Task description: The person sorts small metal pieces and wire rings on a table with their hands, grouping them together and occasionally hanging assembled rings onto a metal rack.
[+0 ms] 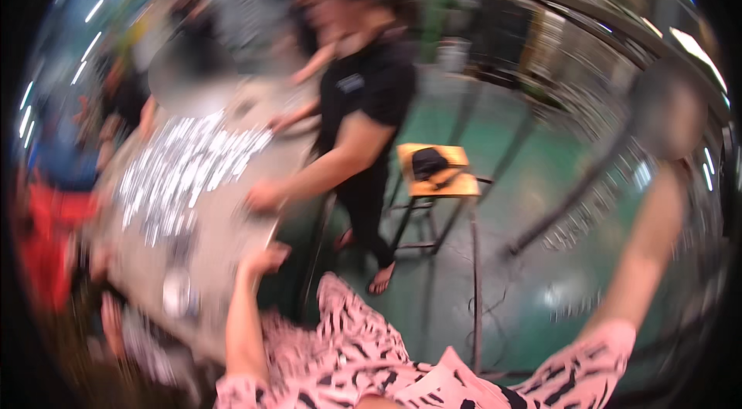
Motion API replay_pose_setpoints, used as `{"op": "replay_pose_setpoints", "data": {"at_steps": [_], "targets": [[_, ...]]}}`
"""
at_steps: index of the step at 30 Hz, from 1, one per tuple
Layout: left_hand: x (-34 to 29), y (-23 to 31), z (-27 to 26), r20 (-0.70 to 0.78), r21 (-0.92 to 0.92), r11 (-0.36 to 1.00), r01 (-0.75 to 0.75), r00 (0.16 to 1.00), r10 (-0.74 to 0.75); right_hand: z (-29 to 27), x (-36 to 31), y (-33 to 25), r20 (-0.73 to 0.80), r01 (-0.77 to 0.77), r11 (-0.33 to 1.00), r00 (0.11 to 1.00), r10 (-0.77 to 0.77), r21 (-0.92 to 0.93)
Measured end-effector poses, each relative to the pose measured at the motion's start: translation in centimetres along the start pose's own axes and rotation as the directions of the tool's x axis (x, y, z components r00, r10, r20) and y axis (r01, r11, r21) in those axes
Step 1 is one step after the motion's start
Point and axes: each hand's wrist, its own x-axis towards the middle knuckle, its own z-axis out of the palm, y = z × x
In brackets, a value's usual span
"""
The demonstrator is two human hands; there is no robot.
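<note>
In the head view, the picture is badly smeared, so the stage of the work can only be judged roughly. The shiny silver pieces (189,165) lie in one broad spread over the middle of the surface (224,243), reaching toward its far end. I can make out no separate group that looks finished, so how much is done cannot be told; as far as it shows, the whole spread lies there for handling. A round white thing (176,291) sits apart from them, near the near edge (what it is, I cannot tell).

The left hand (265,257) is by the right edge of the surface, toward the near end and well apart from the pieces. Its fingers seem loosely bent, but whether they close on anything is unclear. The right hand (674,119) is raised far out to the right, away from the surface and lost in a blur; I cannot tell its state, or whether it holds the dark bar (568,204) slanting down beside it.

A co-worker in black (363,92) stands at the right edge, one hand (265,197) by that edge, close to the pieces.
</note>
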Motion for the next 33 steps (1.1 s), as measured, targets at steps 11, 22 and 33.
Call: {"op": "replay_pose_setpoints", "data": {"at_steps": [11,22,33], "targets": [[0.2,2.3,0.9,-0.047,0.288,0.954,0.077,0.997,-0.066,3.5,-26.3,-13.0,0.232,0.167,0.957,0.947,-0.223,0.237],[-10.7,6.5,1.5,-0.205,0.086,0.993,-0.086,0.973,0.103,7.4,-42.0,-18.8,0.428,0.098,0.877,0.844,-0.324,0.471],[-8.2,3.1,-12.0,-0.908,0.066,0.995,0.076,0.418,0.028,14.7,-51.3,-22.4,0.866,-0.730,0.524,0.499,-0.032,0.440]]}}
